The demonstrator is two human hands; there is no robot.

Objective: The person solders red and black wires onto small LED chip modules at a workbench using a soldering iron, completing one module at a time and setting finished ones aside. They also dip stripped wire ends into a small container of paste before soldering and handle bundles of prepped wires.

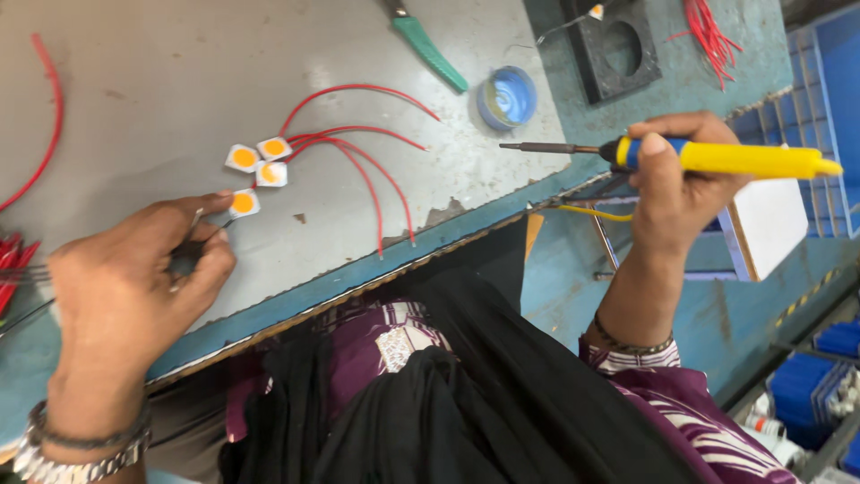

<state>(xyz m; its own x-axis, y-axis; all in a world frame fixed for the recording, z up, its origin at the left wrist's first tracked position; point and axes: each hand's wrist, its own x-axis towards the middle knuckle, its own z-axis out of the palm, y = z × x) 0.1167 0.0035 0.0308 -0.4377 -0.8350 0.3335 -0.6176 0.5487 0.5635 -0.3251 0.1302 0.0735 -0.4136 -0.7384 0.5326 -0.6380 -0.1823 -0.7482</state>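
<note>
My right hand (674,184) grips a soldering iron (717,158) with a yellow and blue handle, held level, its dark tip pointing left over the bench edge. My left hand (134,278) pinches a thin metal tool, likely tweezers (199,235), whose end touches one small white chip with an orange centre (243,203). Three more such chips (260,159) lie just beyond it, each with a red wire (372,193) curving away to the right.
A grey work mat (269,63) covers the bench. A green-handled tool (428,49), a small blue round tin (507,97), a black block with a round hole (618,45) and loose red wires (708,31) lie at the back. Blue bins (820,90) stand right.
</note>
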